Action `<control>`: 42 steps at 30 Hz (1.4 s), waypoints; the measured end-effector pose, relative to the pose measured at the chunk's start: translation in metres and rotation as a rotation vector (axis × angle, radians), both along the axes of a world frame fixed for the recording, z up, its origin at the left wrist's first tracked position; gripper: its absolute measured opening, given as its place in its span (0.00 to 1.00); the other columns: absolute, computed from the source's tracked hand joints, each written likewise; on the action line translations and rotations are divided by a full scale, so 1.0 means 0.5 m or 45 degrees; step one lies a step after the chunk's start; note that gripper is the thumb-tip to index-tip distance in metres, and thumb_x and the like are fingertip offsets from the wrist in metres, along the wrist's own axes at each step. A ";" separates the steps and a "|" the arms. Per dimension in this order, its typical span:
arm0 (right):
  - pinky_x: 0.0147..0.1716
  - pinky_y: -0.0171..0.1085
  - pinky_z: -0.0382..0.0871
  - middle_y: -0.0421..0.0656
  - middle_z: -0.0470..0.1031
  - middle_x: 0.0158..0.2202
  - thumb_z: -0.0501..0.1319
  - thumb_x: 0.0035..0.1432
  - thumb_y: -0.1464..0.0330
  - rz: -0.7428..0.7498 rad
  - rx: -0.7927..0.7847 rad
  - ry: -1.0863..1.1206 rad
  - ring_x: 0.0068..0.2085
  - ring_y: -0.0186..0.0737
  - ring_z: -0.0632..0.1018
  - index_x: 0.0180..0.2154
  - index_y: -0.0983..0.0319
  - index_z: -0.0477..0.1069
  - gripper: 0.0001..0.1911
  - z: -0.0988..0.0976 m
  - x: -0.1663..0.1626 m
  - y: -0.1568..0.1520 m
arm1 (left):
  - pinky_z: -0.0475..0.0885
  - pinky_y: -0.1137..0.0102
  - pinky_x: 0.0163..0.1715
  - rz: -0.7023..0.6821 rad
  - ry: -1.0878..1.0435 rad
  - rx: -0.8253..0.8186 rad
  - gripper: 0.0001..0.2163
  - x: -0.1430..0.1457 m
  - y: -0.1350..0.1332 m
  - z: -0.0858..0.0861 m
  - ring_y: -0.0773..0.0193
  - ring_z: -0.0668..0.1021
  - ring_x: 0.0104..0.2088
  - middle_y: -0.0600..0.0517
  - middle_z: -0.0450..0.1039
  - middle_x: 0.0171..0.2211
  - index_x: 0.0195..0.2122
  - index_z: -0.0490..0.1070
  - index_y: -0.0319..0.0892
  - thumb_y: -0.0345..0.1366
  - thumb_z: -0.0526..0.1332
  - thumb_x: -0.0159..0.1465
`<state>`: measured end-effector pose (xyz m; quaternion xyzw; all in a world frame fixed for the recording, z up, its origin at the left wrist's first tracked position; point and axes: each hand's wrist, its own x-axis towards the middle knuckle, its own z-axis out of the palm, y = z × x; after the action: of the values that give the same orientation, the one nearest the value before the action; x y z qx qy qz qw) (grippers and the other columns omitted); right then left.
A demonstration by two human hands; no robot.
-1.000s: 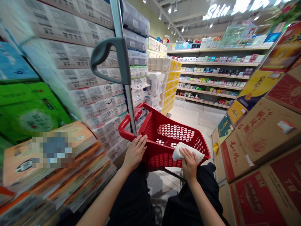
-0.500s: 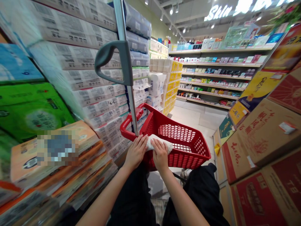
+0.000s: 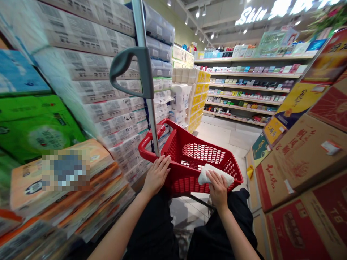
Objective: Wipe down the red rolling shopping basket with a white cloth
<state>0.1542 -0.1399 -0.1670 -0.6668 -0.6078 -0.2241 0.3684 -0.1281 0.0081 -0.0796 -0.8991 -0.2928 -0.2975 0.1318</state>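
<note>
Supermarket aisle: left hand rests flat, steadying a red basket; right hand presses a white cloth on its near rim, mid-wipe; next, slide along.

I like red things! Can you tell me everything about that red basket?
The red basket looks like plastic, with walls and floor full of small holes, a thick smooth rim and a red grip at its far left corner. A grey pole with a handle rises beside its near left corner. It looks empty inside. It stands upright in a shop aisle between stacked packs and cardboard boxes. The left hand rests flat on its near rim, and the right hand presses a white cloth on the rim.
</note>
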 end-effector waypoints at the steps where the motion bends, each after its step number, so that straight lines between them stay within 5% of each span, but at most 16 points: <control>1: 0.62 0.50 0.53 0.42 0.73 0.57 0.49 0.63 0.75 -0.020 0.009 0.016 0.60 0.43 0.71 0.60 0.53 0.65 0.27 -0.001 0.002 -0.002 | 0.60 0.58 0.64 0.000 0.000 0.000 0.25 0.000 0.000 0.000 0.56 0.61 0.66 0.50 0.59 0.66 0.69 0.47 0.43 0.36 0.49 0.72; 4: 0.62 0.50 0.51 0.42 0.74 0.56 0.48 0.63 0.76 -0.044 0.006 0.075 0.59 0.44 0.71 0.60 0.54 0.65 0.26 0.009 -0.031 0.016 | 0.60 0.57 0.64 0.010 -0.003 -0.004 0.25 0.002 -0.002 -0.001 0.56 0.61 0.66 0.50 0.59 0.66 0.69 0.48 0.42 0.36 0.49 0.72; 12: 0.63 0.48 0.49 0.41 0.70 0.60 0.50 0.61 0.77 0.177 -0.072 0.162 0.62 0.43 0.68 0.61 0.54 0.64 0.28 0.096 -0.242 0.144 | 0.61 0.57 0.64 0.006 -0.013 -0.020 0.24 0.004 -0.005 -0.001 0.56 0.60 0.67 0.48 0.60 0.66 0.69 0.49 0.42 0.36 0.48 0.72; 15: 0.64 0.47 0.49 0.41 0.70 0.60 0.50 0.61 0.78 0.229 -0.056 0.162 0.61 0.41 0.68 0.62 0.53 0.62 0.30 0.111 -0.263 0.160 | 0.61 0.56 0.64 0.007 0.003 -0.025 0.24 0.001 -0.004 0.001 0.55 0.60 0.67 0.48 0.60 0.66 0.69 0.49 0.42 0.35 0.47 0.72; 27: 0.63 0.48 0.52 0.42 0.71 0.59 0.49 0.64 0.76 0.040 -0.015 -0.015 0.61 0.43 0.69 0.62 0.53 0.62 0.28 0.001 -0.014 0.011 | 0.59 0.57 0.65 0.010 -0.009 -0.022 0.24 0.002 -0.002 -0.002 0.56 0.60 0.67 0.50 0.59 0.66 0.68 0.51 0.41 0.35 0.49 0.72; 31: 0.62 0.51 0.53 0.43 0.73 0.58 0.49 0.64 0.75 -0.051 0.035 0.008 0.60 0.45 0.70 0.61 0.53 0.64 0.26 -0.005 0.009 -0.010 | 0.59 0.57 0.65 0.012 -0.029 -0.027 0.24 0.005 -0.002 -0.004 0.56 0.60 0.67 0.50 0.59 0.66 0.68 0.51 0.42 0.35 0.49 0.72; 42: 0.64 0.48 0.47 0.42 0.71 0.59 0.49 0.62 0.78 0.156 0.021 0.167 0.61 0.42 0.68 0.59 0.56 0.65 0.26 0.081 -0.244 0.147 | 0.60 0.58 0.65 0.012 -0.050 -0.072 0.23 0.009 -0.013 0.007 0.56 0.60 0.67 0.49 0.60 0.66 0.67 0.54 0.40 0.36 0.49 0.72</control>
<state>0.0324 -0.0664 -0.1266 -0.6385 -0.6202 -0.1618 0.4260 -0.1237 0.0016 -0.0763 -0.8951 -0.3080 -0.3060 0.1018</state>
